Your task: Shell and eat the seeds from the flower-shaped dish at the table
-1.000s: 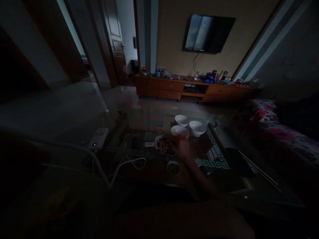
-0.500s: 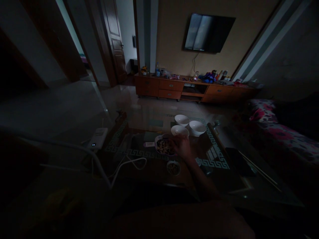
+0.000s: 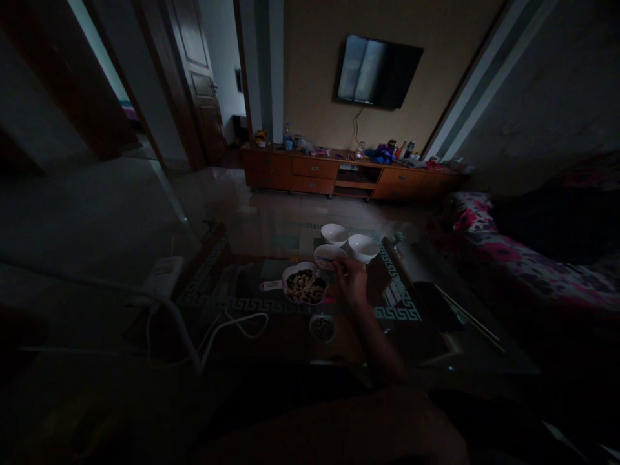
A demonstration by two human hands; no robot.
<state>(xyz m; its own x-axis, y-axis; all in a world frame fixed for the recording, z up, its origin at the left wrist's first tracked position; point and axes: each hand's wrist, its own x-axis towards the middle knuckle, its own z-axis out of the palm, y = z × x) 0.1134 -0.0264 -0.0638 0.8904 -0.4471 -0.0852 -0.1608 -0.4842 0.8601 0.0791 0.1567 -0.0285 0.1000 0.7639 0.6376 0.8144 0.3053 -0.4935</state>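
My right hand reaches over the glass table, its fingers pinched at the near rim of a white bowl. A thin bluish stick-like thing runs from the fingertips into this bowl; dimness hides its exact kind. Just left of the hand sits a purple-rimmed dish with a handle, holding dark and pale bits of food. Closer to me is a small cup with dark contents. Two more white bowls, a back one and a right one, stand behind. My left hand is out of sight.
A white device and a looped white cable are on the left. On the right, thin sticks lie over a dark flat object. Beyond stand a cluttered low cabinet and a flowered sofa.
My right hand has moved from the dish's right edge to the front white bowl, uncovering the food in the dish. The whole view has shifted, so things sit further left.
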